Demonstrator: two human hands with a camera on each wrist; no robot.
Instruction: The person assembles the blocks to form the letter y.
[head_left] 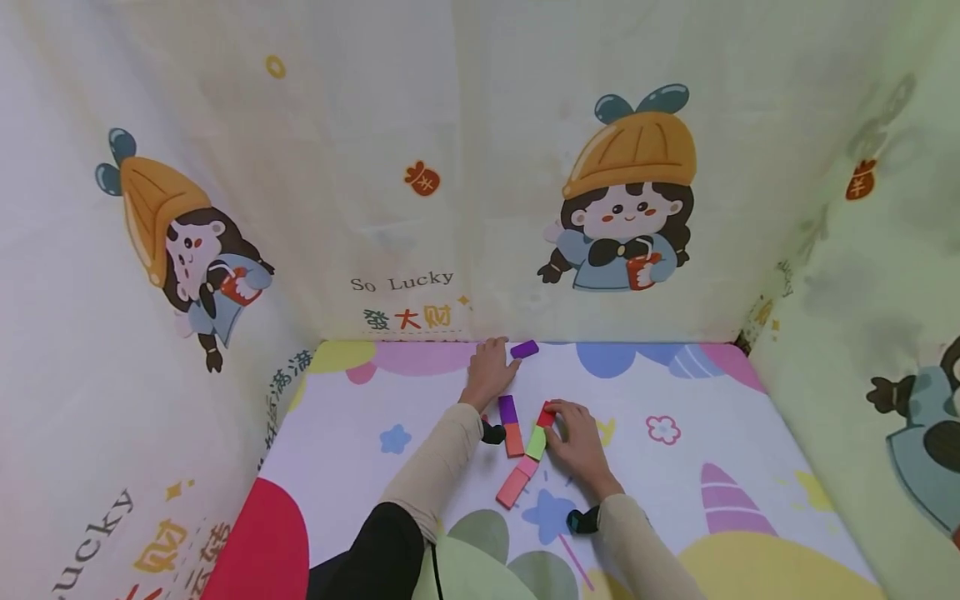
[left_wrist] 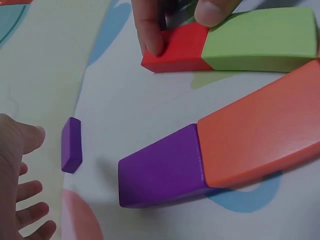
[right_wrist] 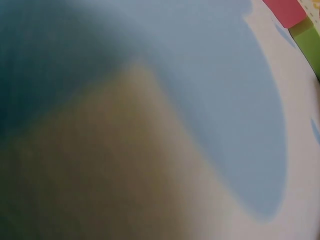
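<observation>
My left hand (head_left: 489, 372) reaches to the far side of the mat, its fingers apart and holding nothing. Just right of it lies a loose purple block (head_left: 525, 349); in the left wrist view a gap separates the hand from this block (left_wrist: 72, 145). My right hand (head_left: 581, 442) holds a red block (left_wrist: 182, 47), fingers at its far end and thumb by its joint with a green block (left_wrist: 265, 40). Pink blocks (head_left: 513, 487) continue that line toward me. Left of it, another purple block (head_left: 507, 409) meets an orange block (head_left: 513, 440) end to end.
A printed white mat (head_left: 442, 383) covers the surface under the blocks. Pale printed curtains (head_left: 495, 208) rise along the back and both sides. A dark wrist strap (head_left: 583, 521) sits on the right wrist. A blurred sleeve fills much of the right wrist view.
</observation>
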